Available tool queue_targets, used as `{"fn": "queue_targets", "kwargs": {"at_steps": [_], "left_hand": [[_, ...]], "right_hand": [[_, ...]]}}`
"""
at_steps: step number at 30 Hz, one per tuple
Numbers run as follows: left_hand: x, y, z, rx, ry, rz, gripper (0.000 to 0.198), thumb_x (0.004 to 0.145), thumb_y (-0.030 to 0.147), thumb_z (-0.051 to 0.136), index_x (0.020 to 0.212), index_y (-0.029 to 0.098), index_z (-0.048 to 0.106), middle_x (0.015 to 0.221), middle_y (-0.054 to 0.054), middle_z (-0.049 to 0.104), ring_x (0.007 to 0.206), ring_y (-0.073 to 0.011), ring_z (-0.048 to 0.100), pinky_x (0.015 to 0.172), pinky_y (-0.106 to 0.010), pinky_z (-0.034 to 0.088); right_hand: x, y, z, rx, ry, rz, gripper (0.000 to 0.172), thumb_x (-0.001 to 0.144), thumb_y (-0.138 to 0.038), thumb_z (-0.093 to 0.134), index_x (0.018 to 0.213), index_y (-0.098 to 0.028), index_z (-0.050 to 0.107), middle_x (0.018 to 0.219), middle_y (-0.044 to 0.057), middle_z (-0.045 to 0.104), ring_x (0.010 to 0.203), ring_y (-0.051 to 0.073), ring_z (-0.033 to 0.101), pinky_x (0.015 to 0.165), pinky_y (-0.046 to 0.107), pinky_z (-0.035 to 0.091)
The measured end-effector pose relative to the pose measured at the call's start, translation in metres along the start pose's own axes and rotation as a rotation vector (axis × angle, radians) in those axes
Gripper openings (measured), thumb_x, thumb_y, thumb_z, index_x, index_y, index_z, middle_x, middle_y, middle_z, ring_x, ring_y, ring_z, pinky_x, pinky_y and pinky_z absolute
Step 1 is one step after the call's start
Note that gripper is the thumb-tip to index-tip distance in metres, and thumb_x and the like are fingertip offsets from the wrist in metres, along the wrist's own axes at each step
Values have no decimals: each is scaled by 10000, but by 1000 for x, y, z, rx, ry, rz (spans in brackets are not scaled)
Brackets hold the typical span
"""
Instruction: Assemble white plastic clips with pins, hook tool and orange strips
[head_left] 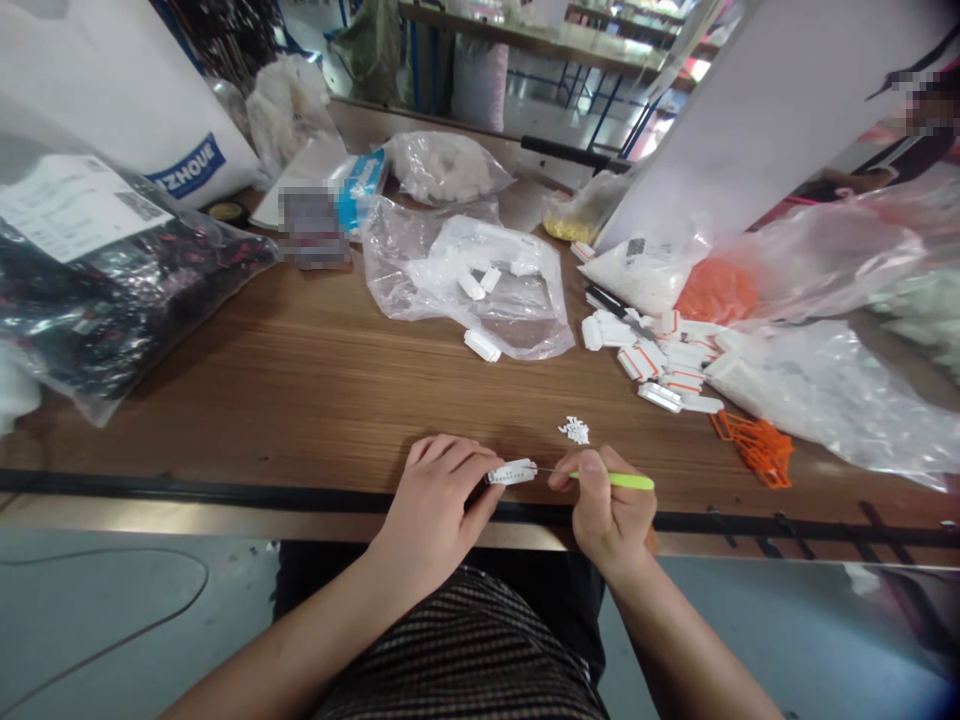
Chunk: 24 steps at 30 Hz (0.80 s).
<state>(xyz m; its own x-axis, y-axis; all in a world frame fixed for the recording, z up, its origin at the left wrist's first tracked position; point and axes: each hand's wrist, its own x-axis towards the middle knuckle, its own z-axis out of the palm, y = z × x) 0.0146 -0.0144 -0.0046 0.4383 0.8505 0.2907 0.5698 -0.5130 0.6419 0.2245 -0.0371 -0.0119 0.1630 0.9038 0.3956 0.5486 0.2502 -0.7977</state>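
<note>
Working through the head view, I take the small white piece (512,472) as my landmark; it lies just above the near edge of the tabletop (300,400). Well to its left sits a clear bag with dark contents (112,320). Directly left of the piece, my left hand (441,500) has its fingers closed on that end, thumb on the near side. Beyond the piece and a little to its left is an open clear bag (397,260) with white parts in it, and 1 loose white casing (482,346) in front of that bag. Beyond the piece and to its right is a little pile of white bits (576,430). Just right of the piece, my right hand (613,510) has its fingers pinched shut on a green-handled tool (631,481), the thin shaft aimed at the piece's right end; I can't tell whether the tip has gone in. Farther right lie a heap of white casings (660,365) and some orange frames (757,448).

I judge the step in hand as fine tool work on the piece. The next move calls for a firm left hold and a straight, gentle push.
</note>
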Motion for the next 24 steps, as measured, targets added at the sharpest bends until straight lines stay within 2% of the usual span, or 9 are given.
{"fn": "queue_targets", "kwargs": {"at_steps": [8,13,17,24], "left_hand": [[-1,-1,0,-15,-6,4,130,994,238,631,1116,259,670,1106,-10,733,1062,-243,624,952,-454,402],[-2,0,1,-6,-10,-5,149,977,222,652,1121,255,674,1111,-11,729,1058,-240,623,953,-456,401],[-1,0,1,-5,3,7,144,973,216,656,1113,246,673,1093,-11,733,1045,-239,628,948,-458,407],[-1,-1,0,-9,-1,1,132,984,227,641,1110,254,673,1094,-7,730,1050,-241,626,944,-455,403]], "right_hand": [[5,-3,-1,-75,-76,3,393,1027,-292,474,695,-202,665,625,-8,668,559,120,619,588,253,480],[3,-2,0,-15,-7,26,415,1035,-296,465,688,-207,675,640,-10,672,583,121,626,604,249,485],[2,-1,0,-13,-40,34,401,1031,-299,474,699,-203,678,650,-4,679,585,126,629,603,256,486],[1,-2,-2,43,2,52,436,1035,-311,464,667,-200,668,644,2,659,577,131,619,590,273,470]]}}
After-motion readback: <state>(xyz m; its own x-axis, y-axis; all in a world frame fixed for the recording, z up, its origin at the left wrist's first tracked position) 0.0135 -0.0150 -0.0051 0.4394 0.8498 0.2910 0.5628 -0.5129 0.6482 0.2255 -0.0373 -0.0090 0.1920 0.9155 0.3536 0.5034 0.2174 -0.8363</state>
